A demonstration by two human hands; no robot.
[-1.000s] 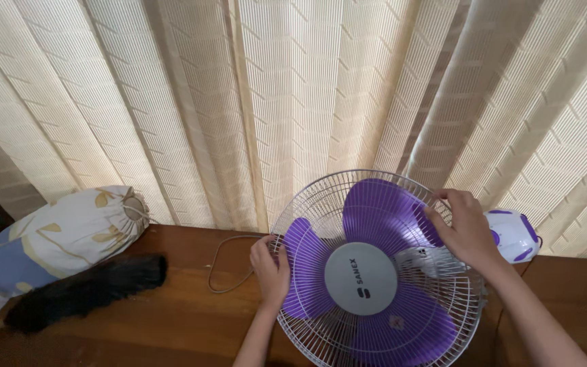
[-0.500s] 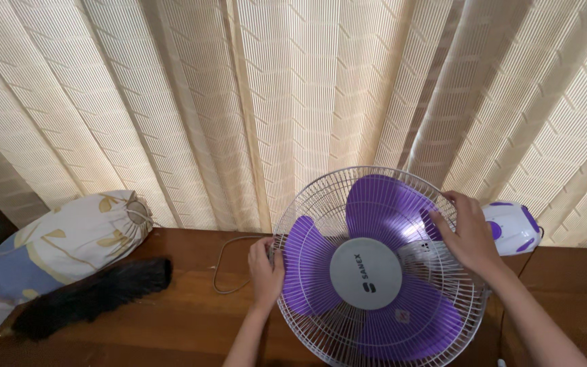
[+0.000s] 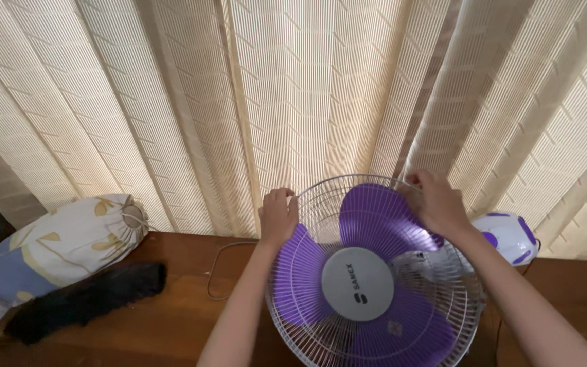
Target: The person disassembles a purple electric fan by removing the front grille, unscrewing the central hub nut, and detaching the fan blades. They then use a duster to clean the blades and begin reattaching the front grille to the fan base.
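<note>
Head view, near right on wooden table (image 3: pixel 171 319): left hand (image 3: pixel 278 216) and right hand (image 3: pixel 436 202), fingers curled onto far rim of wire fan guard (image 3: pixel 375 272) over purple blades (image 3: pixel 368 217); probable hazards: thin wires slipping, guard tipping toward curtain (image 3: pixel 293 102)

Two bare forearms rise from the lower edge of the frame, no sleeves showing as far as the frame's edge. The left hand (image 3: pixel 278 216) and the right hand (image 3: pixel 436 202) carry no rings, watch, bracelets or gloves; the fingernails look short and unpainted.
</note>
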